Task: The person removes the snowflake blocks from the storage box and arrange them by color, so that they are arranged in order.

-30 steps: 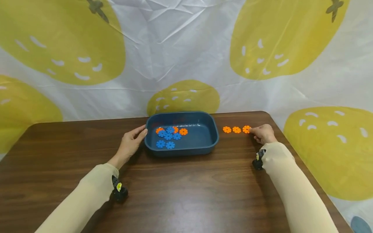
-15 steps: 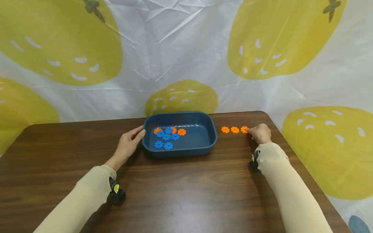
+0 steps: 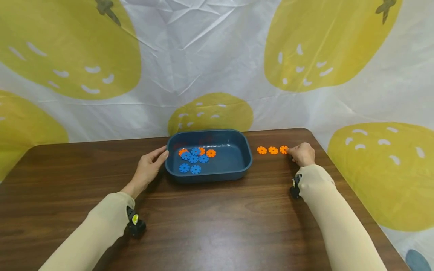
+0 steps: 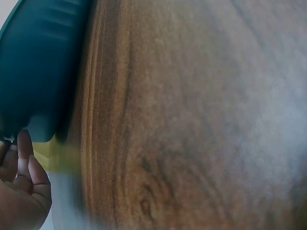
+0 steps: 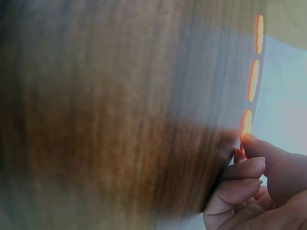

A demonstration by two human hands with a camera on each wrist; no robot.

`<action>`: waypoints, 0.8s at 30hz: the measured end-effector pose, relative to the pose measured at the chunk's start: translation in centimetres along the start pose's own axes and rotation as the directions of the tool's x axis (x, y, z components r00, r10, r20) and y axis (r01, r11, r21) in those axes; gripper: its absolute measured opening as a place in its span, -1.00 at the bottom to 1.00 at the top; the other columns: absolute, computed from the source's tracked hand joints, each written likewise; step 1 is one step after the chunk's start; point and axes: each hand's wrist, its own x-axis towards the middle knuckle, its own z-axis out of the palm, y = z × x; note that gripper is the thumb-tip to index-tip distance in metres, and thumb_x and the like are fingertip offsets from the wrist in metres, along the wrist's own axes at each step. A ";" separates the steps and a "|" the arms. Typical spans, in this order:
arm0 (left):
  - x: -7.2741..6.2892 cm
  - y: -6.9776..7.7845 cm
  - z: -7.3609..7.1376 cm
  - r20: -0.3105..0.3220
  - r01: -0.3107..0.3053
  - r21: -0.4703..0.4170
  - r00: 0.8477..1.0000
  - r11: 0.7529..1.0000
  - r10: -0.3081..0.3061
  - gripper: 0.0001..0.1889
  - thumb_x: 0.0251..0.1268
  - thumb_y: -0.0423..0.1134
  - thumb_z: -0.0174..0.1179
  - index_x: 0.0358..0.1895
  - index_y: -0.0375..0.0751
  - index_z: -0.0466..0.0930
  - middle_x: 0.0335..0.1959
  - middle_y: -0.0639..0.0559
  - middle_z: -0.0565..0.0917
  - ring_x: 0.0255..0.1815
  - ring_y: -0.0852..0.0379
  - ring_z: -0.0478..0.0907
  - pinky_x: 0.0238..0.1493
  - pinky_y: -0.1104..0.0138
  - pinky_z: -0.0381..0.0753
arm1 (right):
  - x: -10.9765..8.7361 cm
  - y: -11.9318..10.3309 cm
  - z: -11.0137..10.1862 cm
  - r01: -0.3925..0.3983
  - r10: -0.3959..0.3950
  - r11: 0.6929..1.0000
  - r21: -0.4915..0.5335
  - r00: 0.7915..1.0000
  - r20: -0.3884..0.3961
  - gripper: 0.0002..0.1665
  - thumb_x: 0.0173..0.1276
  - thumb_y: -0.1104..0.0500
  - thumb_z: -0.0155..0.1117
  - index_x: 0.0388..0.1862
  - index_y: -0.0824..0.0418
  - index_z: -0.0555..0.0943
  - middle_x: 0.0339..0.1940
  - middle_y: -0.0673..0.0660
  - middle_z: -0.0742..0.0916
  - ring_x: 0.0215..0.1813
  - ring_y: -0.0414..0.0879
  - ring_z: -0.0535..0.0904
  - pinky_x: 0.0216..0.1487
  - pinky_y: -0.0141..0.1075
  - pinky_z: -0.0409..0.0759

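Note:
A dark blue rectangular basin stands near the table's back edge, with several blue notched discs and a few orange ones inside, some overlapping. My left hand holds the basin's left end, thumb at the rim; in the left wrist view its fingertips reach the basin's end. Right of the basin lie three orange notched discs in a row: a left disc, a middle disc and a right disc. My right hand pinches the right disc's edge between thumb and forefinger, other fingers curled.
The brown wooden table has rounded back corners. A white cloth with yellow fruit shapes hangs right behind it. Each wrist carries a small black camera, the left camera low over the wood.
The whole view has shifted slightly, moving everything a little left in the picture. The hands keep their places at the basin and the right orange disc.

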 end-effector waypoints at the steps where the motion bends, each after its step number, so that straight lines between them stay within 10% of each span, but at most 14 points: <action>1: 0.0 0.0 0.0 0.000 0.002 0.000 1.000 1.000 -0.002 -0.49 0.40 -0.05 0.05 0.30 -0.28 0.38 0.28 -0.20 0.43 0.36 -0.10 0.30 0.35 0.06 0.27 | 0.0 0.0 0.0 0.006 -0.006 1.000 -0.002 1.000 -0.003 -0.64 0.32 0.10 0.21 -0.41 0.43 0.61 -0.81 -0.01 0.52 -0.68 -0.17 0.44 -0.65 -0.36 0.40; 10: -0.1 0.2 -0.1 -0.008 0.007 0.002 1.000 1.000 -0.007 -0.51 0.41 -0.09 0.05 0.29 -0.27 0.39 0.27 -0.20 0.43 0.35 -0.09 0.31 0.34 0.07 0.27 | -0.6 -0.4 0.1 0.050 -0.054 0.996 -0.073 0.997 -0.060 -0.65 0.27 0.09 0.23 -0.41 0.41 0.62 -0.82 -0.05 0.54 -0.62 -0.16 0.46 -0.42 -0.32 0.39; 24: -0.1 0.0 0.0 0.013 0.007 -0.011 1.000 1.000 -0.007 -0.49 0.42 -0.06 0.03 0.32 -0.26 0.36 0.29 -0.20 0.42 0.37 -0.11 0.28 0.34 0.05 0.27 | -0.5 0.3 -0.3 0.020 -0.020 0.999 0.039 1.000 -0.015 -0.59 0.32 0.04 0.19 -0.28 0.43 0.60 -0.78 -0.04 0.53 -0.65 -0.19 0.46 -0.60 -0.37 0.42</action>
